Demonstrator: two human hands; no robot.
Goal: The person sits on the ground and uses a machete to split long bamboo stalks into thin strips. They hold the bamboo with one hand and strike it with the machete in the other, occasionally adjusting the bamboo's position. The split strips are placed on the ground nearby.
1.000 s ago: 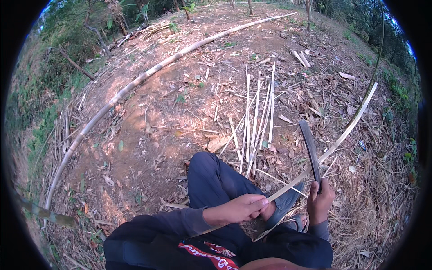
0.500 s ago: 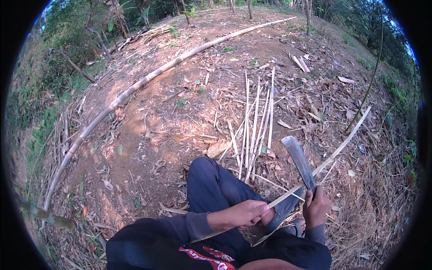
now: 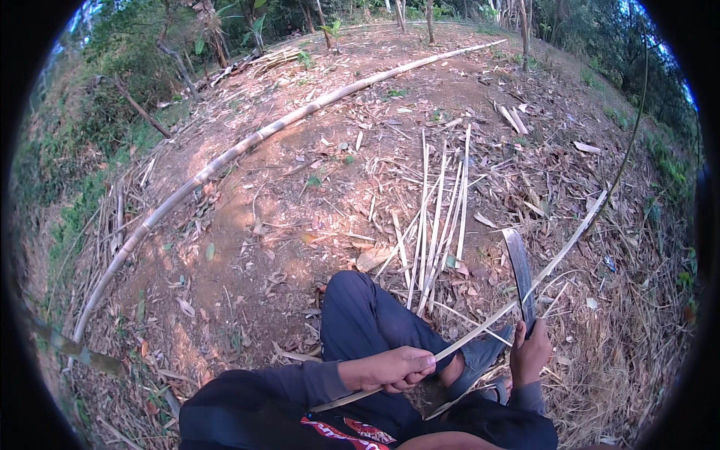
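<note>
My left hand (image 3: pixel 397 369) is closed round a long pale bamboo strip (image 3: pixel 489 321), which slants from my lap up to the far right. My right hand (image 3: pixel 530 351) grips the handle of a machete (image 3: pixel 519 270), its dark, broad blade upright and tilted slightly left. Blade and strip cross just above my right hand, where the blade appears to touch the strip. A thin sliver (image 3: pixel 556 298) sticks out beside the blade. Below the strip are my bent leg in dark trousers (image 3: pixel 360 307) and a dark sandal (image 3: pixel 484 360).
Several split bamboo strips (image 3: pixel 436 217) lie in a loose bundle ahead of my knee. One long bamboo pole (image 3: pixel 225 159) curves across the ground from the near left to the far right. Dry leaves and shavings cover the soil; a thin stem (image 3: pixel 626 150) rises at the right.
The machete blade has turned more upright, and the far part of the strip sits lower. My left hand has shifted slightly left and down. The whole view has tilted a little.
</note>
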